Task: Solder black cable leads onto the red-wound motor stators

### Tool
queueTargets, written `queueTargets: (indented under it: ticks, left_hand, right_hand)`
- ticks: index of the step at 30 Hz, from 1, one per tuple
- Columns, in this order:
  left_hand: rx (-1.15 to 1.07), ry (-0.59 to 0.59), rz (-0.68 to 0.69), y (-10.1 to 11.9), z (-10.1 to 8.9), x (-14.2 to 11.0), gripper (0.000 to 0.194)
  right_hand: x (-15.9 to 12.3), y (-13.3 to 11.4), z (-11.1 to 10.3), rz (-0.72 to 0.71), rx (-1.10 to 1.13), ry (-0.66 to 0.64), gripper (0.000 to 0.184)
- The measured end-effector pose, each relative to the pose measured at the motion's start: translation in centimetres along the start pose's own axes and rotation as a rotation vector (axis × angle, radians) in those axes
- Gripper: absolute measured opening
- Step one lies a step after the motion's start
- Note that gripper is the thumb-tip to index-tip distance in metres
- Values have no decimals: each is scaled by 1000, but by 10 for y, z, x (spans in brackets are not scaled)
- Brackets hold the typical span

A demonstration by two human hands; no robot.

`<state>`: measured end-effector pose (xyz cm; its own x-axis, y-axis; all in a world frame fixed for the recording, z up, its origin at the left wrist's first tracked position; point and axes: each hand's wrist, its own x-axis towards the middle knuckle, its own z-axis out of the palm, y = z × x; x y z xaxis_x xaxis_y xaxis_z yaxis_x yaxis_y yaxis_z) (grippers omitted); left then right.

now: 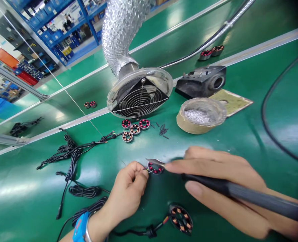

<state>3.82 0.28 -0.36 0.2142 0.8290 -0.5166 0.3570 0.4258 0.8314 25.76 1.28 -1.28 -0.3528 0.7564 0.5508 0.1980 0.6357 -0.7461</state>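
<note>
My left hand (127, 193) is closed in a pinch on a thin solder wire, its fingertips right beside a small round stator coil (155, 167) with red windings on the green mat. My right hand (222, 188) is wrapped round a black soldering iron (252, 196), and the iron's metal tip rests on that coil. Below the iron lies another coil (181, 219) with orange windings, joined to a black cable.
Several more red-wound coils (135, 127) lie below a fume extractor fan (140, 92) on a foil duct. Short black sleeves (162, 130), a tape roll holding solder dross (200, 116), an iron stand (201, 80), a sponge pad and black cable bundles (73, 154) surround them.
</note>
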Motion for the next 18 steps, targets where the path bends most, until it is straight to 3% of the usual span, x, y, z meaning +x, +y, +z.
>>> queueTargets:
  ticks: [8, 18]
  left_hand:
    - [18, 9, 8, -6, 0, 1, 29]
    - [37, -1, -5, -2, 1, 0, 29]
  right_hand:
    - [2, -9, -9, 69, 75, -78, 22]
    - [-6, -16, -4, 119, 15, -26, 26]
